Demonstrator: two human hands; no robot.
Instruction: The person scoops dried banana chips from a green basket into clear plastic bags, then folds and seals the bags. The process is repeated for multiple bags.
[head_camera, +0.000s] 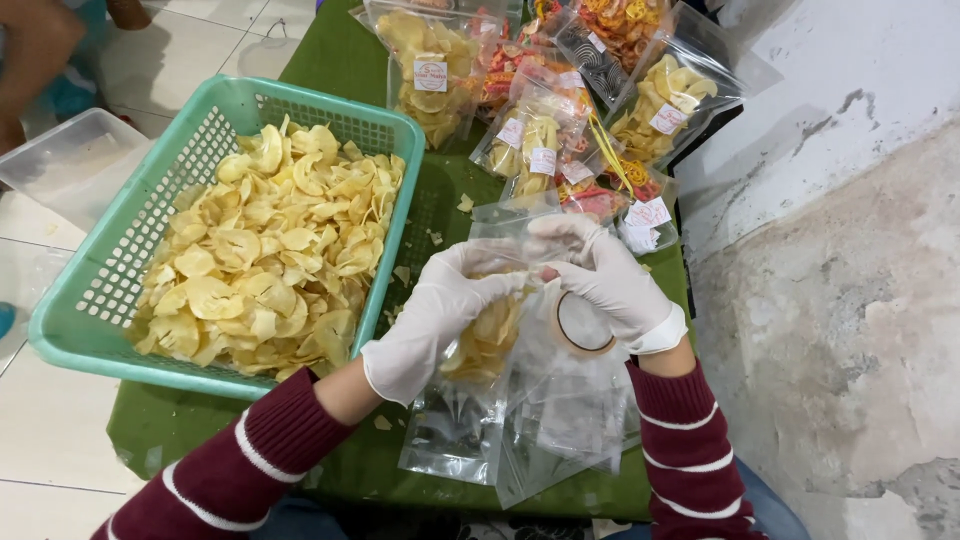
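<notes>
— Far left?
— Clear plastic tub (70, 160) on the tiled floor (50, 440), just beside a teal basket (100, 300).
— In the basket?
— Heaped pale yellow chips (265, 260), nearly to the rim. Standing on a green-covered bench (340, 60), its left edge overhanging the floor.
— Next over?
— Left hand (440, 305), white-gloved, striped maroon sleeve (250, 460) behind it. Fingers (495, 270) curled and pinched together on the top of a clear pouch (490, 340) half filled with chips.
— Where exactly, that pouch?
— Held up above the bench at centre, just right of the basket, between the two hands. Beneath it, a loose stack of empty clear bags (560, 420) lying flat near the front edge.
— And the other side?
— Right hand (605, 280), gloved too, touching the left at the pouch's mouth. Fingers (560, 232) bent and closed on the same top edge. Roll of tape (583, 325) tucked under the palm; threaded on a finger or merely pressed there, cannot tell.
— Behind the hands?
— Sealed packets of snacks (540, 130) with small white labels, yellow and orange-red, piled toward the back right corner.
— Far right?
— Rough grey-white wall (850, 250).
</notes>
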